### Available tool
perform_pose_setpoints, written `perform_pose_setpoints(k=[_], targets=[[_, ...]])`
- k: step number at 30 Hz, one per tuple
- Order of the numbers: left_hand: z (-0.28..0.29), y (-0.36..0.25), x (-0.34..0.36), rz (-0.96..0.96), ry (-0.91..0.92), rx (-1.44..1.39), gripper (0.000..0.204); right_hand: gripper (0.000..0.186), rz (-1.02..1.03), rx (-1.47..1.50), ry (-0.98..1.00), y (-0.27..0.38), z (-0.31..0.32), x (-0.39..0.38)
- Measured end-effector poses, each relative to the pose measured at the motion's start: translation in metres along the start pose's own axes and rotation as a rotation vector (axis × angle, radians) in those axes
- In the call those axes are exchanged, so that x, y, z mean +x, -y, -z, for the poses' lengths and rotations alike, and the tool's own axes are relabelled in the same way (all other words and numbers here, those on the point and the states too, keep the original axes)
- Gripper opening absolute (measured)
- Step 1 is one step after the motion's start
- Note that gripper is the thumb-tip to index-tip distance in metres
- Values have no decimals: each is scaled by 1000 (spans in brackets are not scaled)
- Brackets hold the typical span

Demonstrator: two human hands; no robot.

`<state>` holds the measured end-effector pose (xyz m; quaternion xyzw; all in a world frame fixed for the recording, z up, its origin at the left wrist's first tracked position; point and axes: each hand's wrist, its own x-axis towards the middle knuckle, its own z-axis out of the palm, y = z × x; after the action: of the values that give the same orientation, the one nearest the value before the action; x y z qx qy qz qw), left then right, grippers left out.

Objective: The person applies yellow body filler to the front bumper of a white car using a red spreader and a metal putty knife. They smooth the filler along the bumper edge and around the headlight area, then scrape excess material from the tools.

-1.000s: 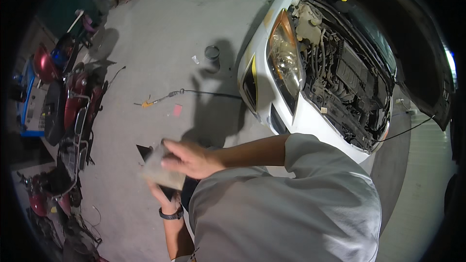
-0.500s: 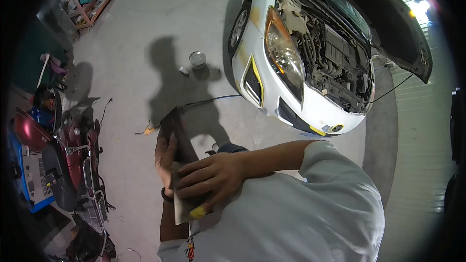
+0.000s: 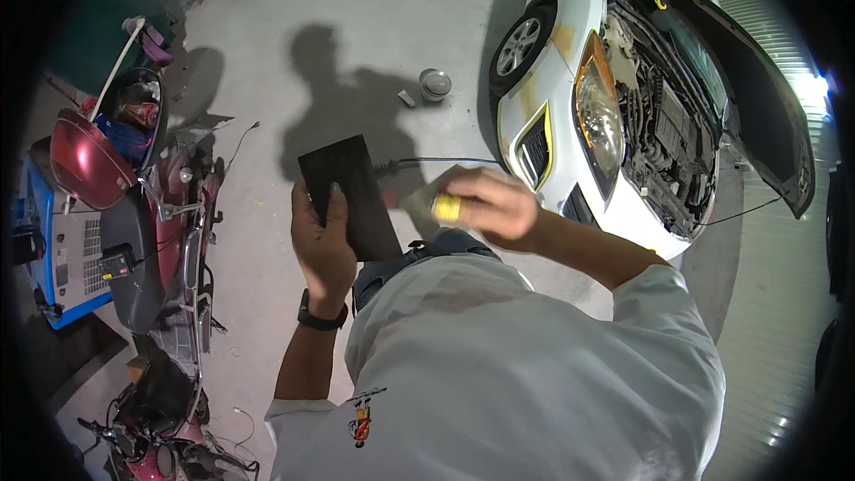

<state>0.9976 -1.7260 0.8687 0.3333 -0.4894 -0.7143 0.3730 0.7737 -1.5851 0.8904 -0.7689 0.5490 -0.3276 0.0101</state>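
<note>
A flat, dark rectangular board [image 3: 350,196] rests tilted in my left hand [image 3: 322,245], with the thumb on top and the fingers at its left edge. To the right of the board, apart from it, my right hand [image 3: 499,205] grips a thin greyish flat blade [image 3: 417,207] like a spreader, smeared by motion. Something yellow [image 3: 446,207] covers the thumb tip of that hand; whether it is paste or a wrap I cannot tell. Beyond my hands, a round can [image 3: 435,85] and a small white tube [image 3: 407,99] are on the floor.
A white car [image 3: 557,62] with its hood [image 3: 757,80] raised stands at the right, yellowish patches on its front fender. Along the left are a red motorbike [image 3: 165,214] and a blue-edged grey case [image 3: 62,240]. A dark hose [image 3: 445,159] crosses the floor.
My right hand has pulled the blade away from the board, up and to the right. Before, it lay against the board's near end. The whole view has shifted, showing the car farther right.
</note>
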Motion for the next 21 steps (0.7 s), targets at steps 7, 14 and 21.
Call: perform_pose_setpoints(k=[7,14,21], targets=[[-3,4,10,-1,64,132,39,30,-113,-299,131,-42,12,49],[-54,14,10,-87,27,56,39,18,-975,860,-346,-109,20,14],[-172,40,20,-14,20,243,39,27,-1245,1131,-485,-110,14,7]])
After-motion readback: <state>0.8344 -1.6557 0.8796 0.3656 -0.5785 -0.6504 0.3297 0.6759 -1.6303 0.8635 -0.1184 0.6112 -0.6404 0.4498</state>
